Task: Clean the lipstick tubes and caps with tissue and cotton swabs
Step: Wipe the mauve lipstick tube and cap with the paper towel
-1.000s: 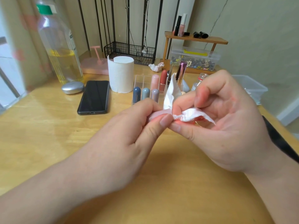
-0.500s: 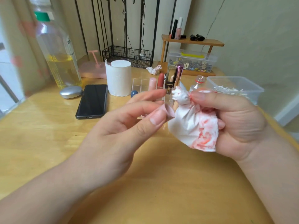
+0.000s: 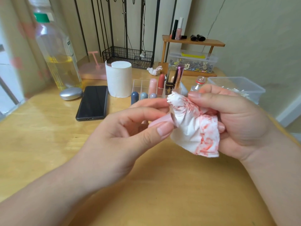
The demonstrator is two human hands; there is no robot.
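1. White tissue (image 3: 195, 132), smeared red-pink, sits bunched in R hand (image 3: 241, 121); grip curled round it, forefinger pressing on the twisted top.
2. L hand (image 3: 120, 136): grip pinched on pale pink lipstick piece (image 3: 160, 122), thumb nearest camera, fingers behind. Cap or tube, can't tell.
3. Piece's end touches tissue, partly hidden in its folds. Both held above worktop (image 3: 40, 136), mid-frame.
4. Behind hands: clear organiser (image 3: 140, 84) w/ lipsticks upright; three blue-grey rounded caps (image 3: 144, 95) at its front.
5. Left of organiser: tissue roll (image 3: 118, 79) upright, black phone (image 3: 92, 102) flat, silver pebble-shaped item (image 3: 70, 93) near oil bottle (image 3: 60, 54).
6. Right: clear tub (image 3: 236, 78) w/ cotton swabs (image 3: 234, 92). Crumpled tissue scrap (image 3: 154, 70) lies further back.
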